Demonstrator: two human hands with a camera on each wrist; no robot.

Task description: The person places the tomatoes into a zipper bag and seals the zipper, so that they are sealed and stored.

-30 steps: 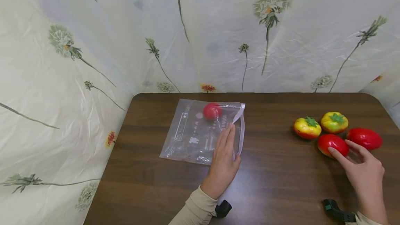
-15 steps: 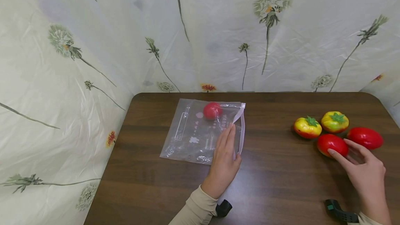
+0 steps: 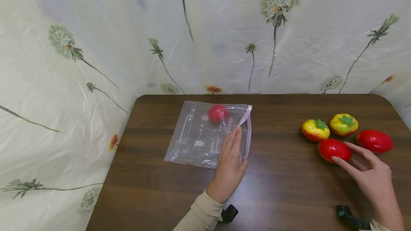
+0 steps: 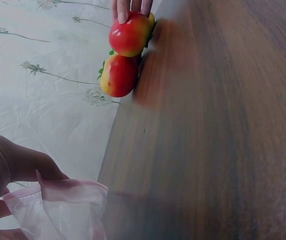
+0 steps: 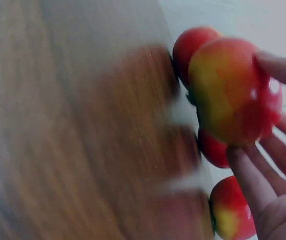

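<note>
In the head view my left hand [image 3: 229,161] lies at the mouth of a clear zip bag [image 3: 192,131] and holds it by the edge. The left wrist view shows the bag's pink rim [image 4: 75,183] parted, with the thumb right at it. A red round fruit [image 3: 218,113] shows through the plastic, inside the bag near its far edge. My right hand [image 3: 369,168] pinches a red-and-yellow toy tomato [image 3: 334,150] between thumb and fingers, its smooth red side turned up. Seen from the right wrist, the fingers curl round this tomato [image 5: 233,92].
Two yellow-red toy tomatoes with green leaf tops, one left [image 3: 315,130] and one behind [image 3: 343,124], stand beside the right hand. Another red tomato [image 3: 375,141] lies at the far right. A flower-printed sheet [image 3: 205,35] hangs behind the brown table [image 3: 276,188].
My right hand has shifted slightly left with the tomato, away from the red one at the far right. The left hand and the bag have stayed in place.
</note>
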